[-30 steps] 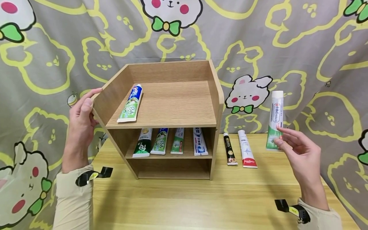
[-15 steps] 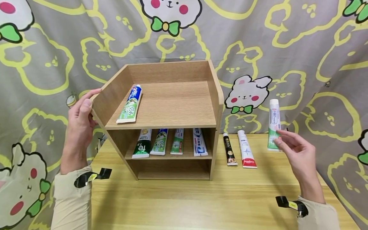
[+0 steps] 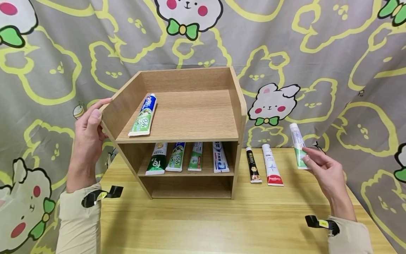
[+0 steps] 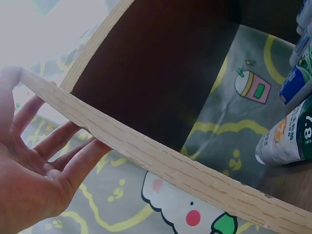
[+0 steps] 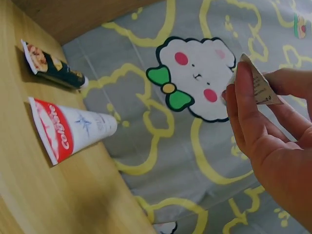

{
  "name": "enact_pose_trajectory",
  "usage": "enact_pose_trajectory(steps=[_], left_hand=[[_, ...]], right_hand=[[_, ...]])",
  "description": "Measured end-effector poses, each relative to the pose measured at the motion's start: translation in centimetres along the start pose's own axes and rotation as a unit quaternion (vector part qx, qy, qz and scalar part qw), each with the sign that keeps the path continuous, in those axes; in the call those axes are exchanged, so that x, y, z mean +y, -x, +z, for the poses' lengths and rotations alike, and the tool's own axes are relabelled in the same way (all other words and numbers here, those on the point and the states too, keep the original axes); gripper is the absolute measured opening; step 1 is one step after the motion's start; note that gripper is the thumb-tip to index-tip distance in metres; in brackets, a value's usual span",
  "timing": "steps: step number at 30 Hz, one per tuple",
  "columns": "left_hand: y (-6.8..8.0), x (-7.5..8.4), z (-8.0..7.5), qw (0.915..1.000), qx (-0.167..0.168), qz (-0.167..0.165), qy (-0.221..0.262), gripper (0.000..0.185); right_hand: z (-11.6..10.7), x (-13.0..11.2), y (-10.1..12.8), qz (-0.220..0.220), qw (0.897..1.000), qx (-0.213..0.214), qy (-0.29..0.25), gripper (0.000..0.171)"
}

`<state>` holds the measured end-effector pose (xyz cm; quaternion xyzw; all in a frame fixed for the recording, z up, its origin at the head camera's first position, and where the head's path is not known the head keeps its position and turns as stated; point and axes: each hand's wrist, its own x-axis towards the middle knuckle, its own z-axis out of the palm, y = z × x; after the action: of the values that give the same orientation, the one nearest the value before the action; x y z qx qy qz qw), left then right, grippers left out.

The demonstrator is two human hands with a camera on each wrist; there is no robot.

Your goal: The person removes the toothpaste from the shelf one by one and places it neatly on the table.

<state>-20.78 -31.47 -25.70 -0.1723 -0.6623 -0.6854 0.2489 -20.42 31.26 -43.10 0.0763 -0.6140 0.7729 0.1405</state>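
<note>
My left hand (image 3: pixel 88 134) grips the upper left side panel of a small wooden shelf (image 3: pixel 193 114), thumb on its front edge. In the left wrist view the fingers (image 4: pixel 68 141) lie along that panel's edge. Off to the right, my right hand (image 3: pixel 325 173) pinches a white and green toothpaste tube (image 3: pixel 298 143) near its flat end, cap tilted up and to the left. The right wrist view shows only the flat end of this tube (image 5: pixel 263 90) between thumb and fingers. A black tube (image 3: pixel 253 165) and a white and red Colgate tube (image 3: pixel 272 165) lie nearest to it.
A blue and green toothpaste tube (image 3: pixel 144 114) lies on the top shelf, at the left. Several tubes, among them a dark green one (image 3: pixel 157 158), lie side by side on the middle shelf. Behind the wooden table (image 3: pixel 203 225) hangs a patterned grey curtain (image 3: pixel 203 49).
The right hand has moved down and slightly left with its toothpaste tube, whose cap end now leans left and sits lower. My left hand stays on the shelf.
</note>
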Motion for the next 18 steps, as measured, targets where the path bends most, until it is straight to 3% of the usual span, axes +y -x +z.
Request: enact_pose_trajectory(steps=[5,18], left_hand=[[0.1,0.0,0.0,1.0,0.0,-0.002,-0.006,0.043],[0.0,0.0,0.0,1.0,-0.001,0.0,0.005,0.043]], right_hand=[[-0.9,0.8,-0.1,0.02,0.998,-0.042,-0.049,0.039],[-2.6,3.1,-0.5,0.06,0.997,-0.032,0.043,0.04]])
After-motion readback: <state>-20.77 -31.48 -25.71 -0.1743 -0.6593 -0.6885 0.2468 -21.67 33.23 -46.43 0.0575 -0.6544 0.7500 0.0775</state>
